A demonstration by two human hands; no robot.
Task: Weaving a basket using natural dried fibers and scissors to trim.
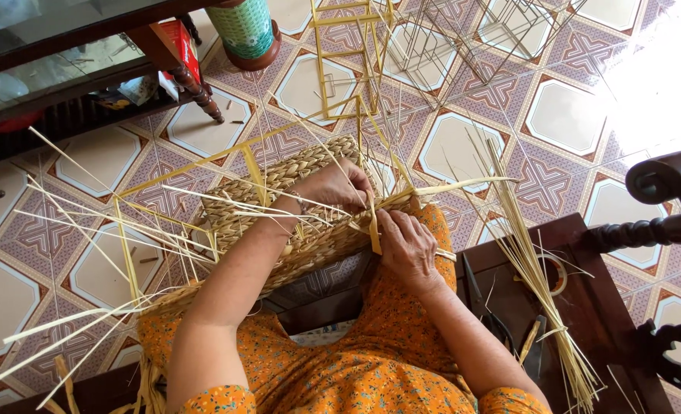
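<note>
A half-woven straw basket [294, 207] on a yellow frame [252, 165] lay across the person's lap. The left hand [337, 186] pinched a strand at its near rim; the right hand [406, 249] curled around flat straw [373, 226]. Loose straws [536, 276] lay right, over a dark wooden chair [586, 307]. Patterned floor tiles [567, 115] stretched beyond, wire frames [463, 38] far.

The woven basket [294, 207] is tan with a braided plait pattern, and its loose straw strands [87, 230] are pale yellow. The dress [356, 368] is orange with small floral print; the floor tiles [563, 115] show purple-and-white geometric shapes. The vase [242, 29] is green-patterned.
</note>
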